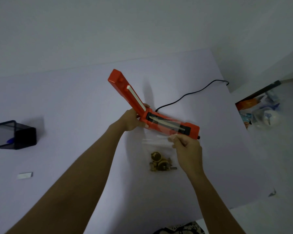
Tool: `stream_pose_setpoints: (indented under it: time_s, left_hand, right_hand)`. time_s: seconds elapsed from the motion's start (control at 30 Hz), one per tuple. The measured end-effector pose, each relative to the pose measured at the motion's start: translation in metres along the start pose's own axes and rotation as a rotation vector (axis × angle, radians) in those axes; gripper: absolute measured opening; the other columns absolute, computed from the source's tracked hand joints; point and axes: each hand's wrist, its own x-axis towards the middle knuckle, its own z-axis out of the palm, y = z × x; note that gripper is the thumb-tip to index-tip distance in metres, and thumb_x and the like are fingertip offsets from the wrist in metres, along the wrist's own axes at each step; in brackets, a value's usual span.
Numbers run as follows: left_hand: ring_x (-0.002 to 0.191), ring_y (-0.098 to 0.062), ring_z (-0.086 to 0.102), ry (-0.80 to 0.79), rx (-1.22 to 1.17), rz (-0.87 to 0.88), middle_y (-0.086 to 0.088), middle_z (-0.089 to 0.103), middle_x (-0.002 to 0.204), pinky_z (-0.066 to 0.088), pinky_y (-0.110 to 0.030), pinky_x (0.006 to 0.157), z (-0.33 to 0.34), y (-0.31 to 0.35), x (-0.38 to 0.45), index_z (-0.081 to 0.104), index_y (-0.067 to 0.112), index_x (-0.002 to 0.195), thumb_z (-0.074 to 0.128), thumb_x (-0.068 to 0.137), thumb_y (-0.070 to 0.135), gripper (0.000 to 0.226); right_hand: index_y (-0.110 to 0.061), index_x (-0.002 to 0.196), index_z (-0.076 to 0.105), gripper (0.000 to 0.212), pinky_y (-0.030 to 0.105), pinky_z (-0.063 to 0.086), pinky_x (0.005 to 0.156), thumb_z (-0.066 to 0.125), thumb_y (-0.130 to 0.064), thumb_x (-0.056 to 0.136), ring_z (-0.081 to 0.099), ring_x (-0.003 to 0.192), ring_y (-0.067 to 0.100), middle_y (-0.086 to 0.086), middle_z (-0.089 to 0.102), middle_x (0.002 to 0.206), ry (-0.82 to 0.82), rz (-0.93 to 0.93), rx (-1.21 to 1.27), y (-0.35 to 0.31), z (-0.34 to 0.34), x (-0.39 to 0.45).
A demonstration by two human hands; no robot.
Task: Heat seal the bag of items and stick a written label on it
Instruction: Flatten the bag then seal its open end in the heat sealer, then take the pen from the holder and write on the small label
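Now the orange sealer (169,125) lies open on the pale table (57,98), its lid (125,88) raised up and to the left; the left hand (132,119) grips it at the hinge end; the right hand (186,146) pinches the top edge of the clear bag (156,149), whose mouth lies across the sealing strip; small brown items (160,162) sit at the bag's bottom, near the person; a black cord (189,93) runs off to the right; a white label (25,175) lies well apart at the left, near a black mesh holder (13,134).
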Motion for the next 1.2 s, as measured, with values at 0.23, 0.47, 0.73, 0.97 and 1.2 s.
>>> stream_pose_setpoints:
  time_s: [0.23, 0.47, 0.73, 0.97, 1.2]
  left_hand:
    - [0.12, -0.026, 0.053, 0.008, -0.009, 0.028, -0.005, 0.057, 0.127, 0.044, -0.048, 0.105, 0.002, -0.004, 0.002, 0.045, 0.02, 0.132, 0.075, 0.078, 0.009, 0.063]
    - [0.122, -0.022, 0.049, 0.05, 0.074, -0.033, -0.004, 0.047, 0.138, 0.042, -0.034, 0.102, 0.012, 0.0, -0.012, 0.025, 0.013, 0.145, 0.069, 0.084, 0.012, 0.075]
    - [0.117, -0.009, 0.051, -0.09, -0.287, -0.154, 0.007, 0.052, 0.13, 0.047, -0.026, 0.091, 0.037, -0.017, -0.112, 0.054, 0.021, 0.126, 0.054, 0.076, -0.009, 0.058]
    - [0.1, -0.02, 0.066, 0.065, -0.371, -0.133, -0.008, 0.071, 0.102, 0.049, -0.03, 0.092, 0.009, -0.031, -0.166, 0.069, 0.011, 0.093, 0.062, 0.09, 0.016, 0.009]
    - [0.087, -0.025, 0.068, 0.157, -0.465, -0.304, -0.023, 0.069, 0.101, 0.057, -0.032, 0.081, -0.013, -0.087, -0.208, 0.066, 0.005, 0.092, 0.065, 0.089, 0.013, 0.008]
  right_hand:
    - [-0.028, 0.078, 0.07, 0.018, 0.021, 0.053, 0.068, 0.06, -0.021, 0.092, 0.068, 0.073, 0.016, -0.002, 0.073, 0.08, -0.007, -0.015, 0.059, -0.007, -0.011, -0.007]
    - [-0.013, 0.093, 0.071, 0.015, 0.014, 0.053, 0.068, 0.057, -0.016, 0.095, 0.069, 0.075, 0.007, -0.001, 0.075, 0.082, -0.097, -0.007, 0.16, -0.006, -0.024, -0.01]
    - [-0.02, 0.089, 0.07, 0.012, 0.034, 0.054, 0.084, 0.059, -0.021, 0.094, 0.071, 0.088, 0.013, 0.0, 0.076, 0.086, -0.284, 0.008, 0.216, -0.018, -0.013, -0.017]
    - [-0.009, 0.094, 0.068, 0.015, 0.034, 0.061, 0.074, 0.057, -0.019, 0.096, 0.073, 0.085, 0.022, 0.008, 0.074, 0.092, -0.369, 0.12, 0.342, -0.043, 0.036, -0.017]
    - [-0.014, 0.084, 0.069, 0.01, 0.032, 0.057, 0.067, 0.062, -0.016, 0.091, 0.07, 0.075, 0.021, 0.007, 0.07, 0.085, -0.45, 0.138, 0.31, -0.045, 0.121, -0.022]
